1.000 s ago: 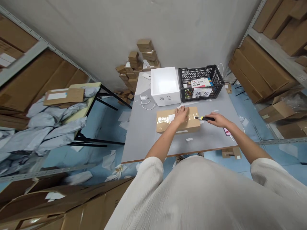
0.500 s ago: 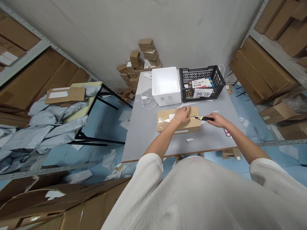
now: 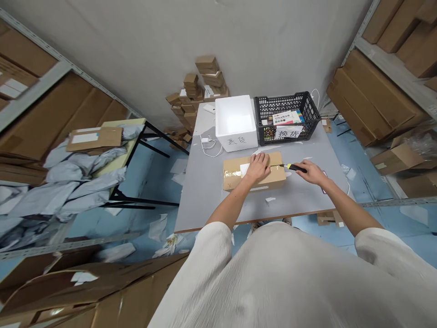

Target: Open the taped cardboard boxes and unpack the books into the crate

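A taped cardboard box (image 3: 233, 181) with a white label lies on the grey table (image 3: 201, 196). My left hand (image 3: 258, 167) rests on its top, fingers laid out over the cardboard and partly covering the label. My right hand (image 3: 312, 173) is closed around a black and yellow box cutter (image 3: 296, 168), just right of the box. The cutter's blade points left and meets the right end of the box near the tape seam; whether it is in the cardboard is too small to tell.
Behind the box stand a white foam bin (image 3: 236, 142) and a black plastic crate (image 3: 285, 101) holding books. A phone (image 3: 324, 175) is partly hidden by my right wrist. Grey parcels (image 3: 64, 173) cover a side table at left. Stacked boxes (image 3: 208, 68) stand by the wall.
My right hand has drawn the box cutter slightly right, from over the top of the box to its right edge. My left hand stays on the box, shifted slightly.
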A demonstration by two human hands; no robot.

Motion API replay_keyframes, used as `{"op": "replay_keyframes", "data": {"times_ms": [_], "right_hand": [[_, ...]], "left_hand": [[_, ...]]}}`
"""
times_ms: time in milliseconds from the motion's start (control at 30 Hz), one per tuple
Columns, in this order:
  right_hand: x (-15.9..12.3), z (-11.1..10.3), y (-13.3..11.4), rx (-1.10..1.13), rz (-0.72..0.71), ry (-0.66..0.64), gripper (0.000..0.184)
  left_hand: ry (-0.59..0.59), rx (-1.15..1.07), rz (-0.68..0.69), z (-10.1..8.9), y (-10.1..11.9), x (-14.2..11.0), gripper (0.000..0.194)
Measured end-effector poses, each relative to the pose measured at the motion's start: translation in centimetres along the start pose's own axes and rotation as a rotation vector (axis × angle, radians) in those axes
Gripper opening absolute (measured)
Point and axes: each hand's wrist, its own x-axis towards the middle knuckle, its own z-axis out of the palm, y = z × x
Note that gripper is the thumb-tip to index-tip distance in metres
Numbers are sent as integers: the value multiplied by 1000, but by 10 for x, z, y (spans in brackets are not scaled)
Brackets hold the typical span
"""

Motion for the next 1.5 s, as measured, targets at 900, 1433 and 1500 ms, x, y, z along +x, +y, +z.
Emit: {"op": "replay_keyframes", "data": {"times_ms": [900,1433,1500], "right_hand": [[-13,95,89,98,707,96,46],[10,135,122,18,754,-107,44],[16,137,123,3,737,-130,44]], "left_hand": [[-21,-58,-238,12,21,-81,66],[-50,-35,-262,14,9,-85,72],[-54,-30,-268,14,9,-85,72]]}}
